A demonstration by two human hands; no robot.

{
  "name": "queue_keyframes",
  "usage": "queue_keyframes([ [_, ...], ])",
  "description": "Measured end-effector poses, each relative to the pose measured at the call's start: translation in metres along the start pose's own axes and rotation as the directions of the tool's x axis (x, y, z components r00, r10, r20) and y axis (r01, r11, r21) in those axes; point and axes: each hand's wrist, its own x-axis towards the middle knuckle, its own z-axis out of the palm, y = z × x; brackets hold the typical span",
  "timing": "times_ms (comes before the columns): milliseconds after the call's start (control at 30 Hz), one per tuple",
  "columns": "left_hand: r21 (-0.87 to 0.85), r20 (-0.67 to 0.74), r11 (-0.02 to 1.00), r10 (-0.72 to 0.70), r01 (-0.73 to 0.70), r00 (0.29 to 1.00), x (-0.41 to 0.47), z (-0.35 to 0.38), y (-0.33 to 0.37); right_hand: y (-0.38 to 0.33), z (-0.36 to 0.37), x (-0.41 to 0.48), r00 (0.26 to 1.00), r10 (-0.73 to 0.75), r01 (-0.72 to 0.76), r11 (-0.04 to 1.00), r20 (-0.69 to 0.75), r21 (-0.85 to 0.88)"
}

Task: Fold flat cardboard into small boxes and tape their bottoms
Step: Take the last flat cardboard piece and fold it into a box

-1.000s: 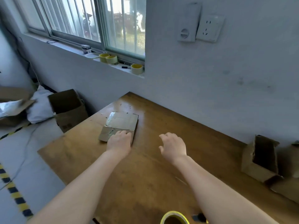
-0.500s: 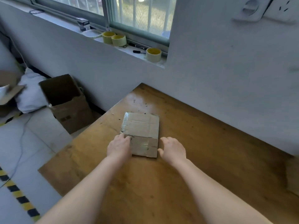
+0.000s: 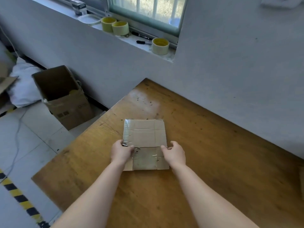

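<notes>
Flat cardboard [image 3: 144, 134] held at both edges on the surface [image 3: 213, 153].
It is laid mid-surface; its 9 o'clock edge is pinched in the grip of the left hand [image 3: 121, 152], its 3 o'clock edge in that of the right hand [image 3: 175, 153]. Tape rolls [image 3: 122, 27] are seen on the windowsill [image 3: 142, 46] at 12 o'clock.

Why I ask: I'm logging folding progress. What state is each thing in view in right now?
flat cardboard: lying flat on the table, unfolded, old tape on it.
left hand: grips the cardboard's left edge.
right hand: grips its right edge.
floor box: upright, top open.
tape rolls: three, lying flat on the windowsill, untouched.
</notes>
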Motion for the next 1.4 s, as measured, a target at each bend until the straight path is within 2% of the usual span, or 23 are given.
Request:
queue_keyframes([
  [100,-0.148,0.031,0.988,-0.034,0.039,0.999,-0.016,0.01,-0.005,0.013,-0.009,-0.007,0.999,0.032,-0.026,0.99,-0.038,0.137],
  [200,-0.212,0.024,0.977,-0.016,0.021,1.0,-0.037,0.026,-0.007,0.029,-0.021,-0.02,0.997,0.046,-0.024,0.949,-0.063,0.314],
  [333,-0.238,-0.016,0.97,0.052,-0.054,0.999,-0.074,0.049,-0.009,0.056,-0.047,-0.045,0.989,0.054,0.014,0.896,-0.14,0.443],
  [467,-0.173,-0.053,0.978,0.111,-0.119,0.992,-0.12,0.078,-0.007,0.087,-0.084,-0.074,0.983,0.013,0.082,0.862,-0.184,0.5],
  [567,-0.141,-0.021,0.98,0.137,-0.138,0.99,-0.159,0.105,-0.006,0.116,-0.117,-0.097,0.991,-0.011,0.093,0.774,-0.133,0.627],
  [633,-0.125,0.003,0.981,0.151,-0.149,0.989,-0.189,0.121,-0.006,0.136,-0.141,-0.111,0.999,0.002,0.024,0.676,-0.034,0.736],
  [667,-0.108,0.02,0.982,0.157,-0.154,0.987,-0.203,0.13,-0.006,0.146,-0.152,-0.117,1.0,0.012,-0.014,0.661,0.009,0.751],
  [733,-0.067,0.072,0.984,0.169,-0.164,0.983,-0.231,0.147,-0.006,0.167,-0.176,-0.129,1.0,-0.003,-0.017,0.678,0.026,0.735],
  [867,0.01,0.175,0.973,0.224,-0.23,0.959,-0.278,0.178,-0.002,0.199,-0.218,-0.148,0.988,-0.118,0.156,0.782,-0.102,0.604],
  [967,0.063,0.252,0.976,0.187,-0.209,0.949,-0.298,0.193,-0.001,0.218,-0.236,-0.158,0.973,-0.166,0.228,0.805,-0.162,0.547],
  [1033,0.101,0.295,0.983,0.117,-0.153,0.948,-0.306,0.203,0.001,0.226,-0.241,-0.16,0.976,-0.156,0.215,0.799,-0.151,0.561],
  [1100,0.238,0.292,0.958,0.086,-0.159,0.953,-0.313,0.212,0.004,0.232,-0.244,-0.159,0.98,-0.134,0.195,0.818,-0.15,0.541],
  [1167,0.391,0.217,0.89,0.158,-0.234,0.963,-0.322,0.216,0.01,0.237,-0.246,-0.157,0.975,-0.099,0.185,0.854,-0.197,0.486],
  [1200,0.375,0.201,0.883,0.22,-0.283,0.954,-0.326,0.217,0.013,0.239,-0.248,-0.156,0.971,-0.071,0.174,0.867,-0.23,0.467],
  [1233,0.288,0.237,0.899,0.267,-0.33,0.934,-0.328,0.219,0.015,0.24,-0.248,-0.155,0.965,-0.041,0.16,0.874,-0.257,0.46],
  [1300,0.026,0.411,0.944,0.29,-0.329,0.864,-0.337,0.222,0.023,0.241,-0.248,-0.152,0.956,0.004,0.138,0.874,-0.292,0.465],
  [1333,-0.036,0.492,0.95,0.286,-0.31,0.822,-0.341,0.223,0.026,0.24,-0.247,-0.151,0.953,0.024,0.128,0.871,-0.302,0.473],
  [1400,-0.039,0.577,0.945,0.287,-0.324,0.765,-0.344,0.224,0.031,0.237,-0.246,-0.147,0.948,0.056,0.109,0.866,-0.312,0.487],
])
